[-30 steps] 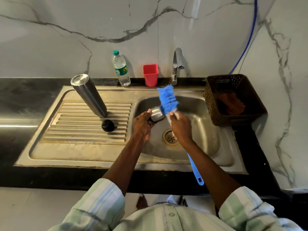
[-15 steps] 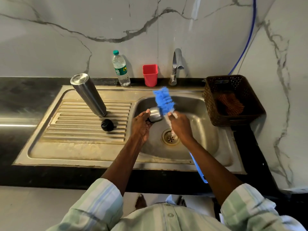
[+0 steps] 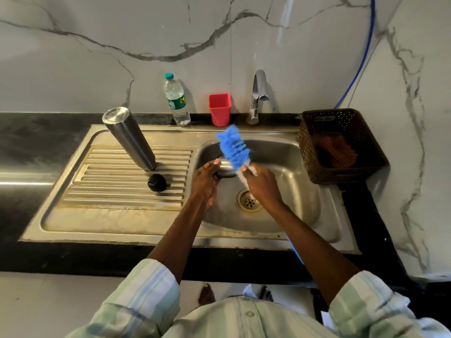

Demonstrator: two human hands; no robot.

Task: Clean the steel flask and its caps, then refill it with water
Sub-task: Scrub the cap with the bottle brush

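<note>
The steel flask stands upside down on the ribbed drainboard, left of the basin. A small black inner cap lies on the drainboard just in front of it. Over the sink basin, my left hand grips the steel outer cap. My right hand holds a bottle brush by its handle. The blue bristle head of the brush rises above the steel cap and touches its right side. The tail of the brush handle shows under my right forearm.
A water bottle, a red cup and the tap line the back wall. A brown basket with a cloth sits right of the basin. The drain lies below my hands. No water runs.
The brush head has shifted a little left and then back up against the steel cap. Both hands stay over the basin.
</note>
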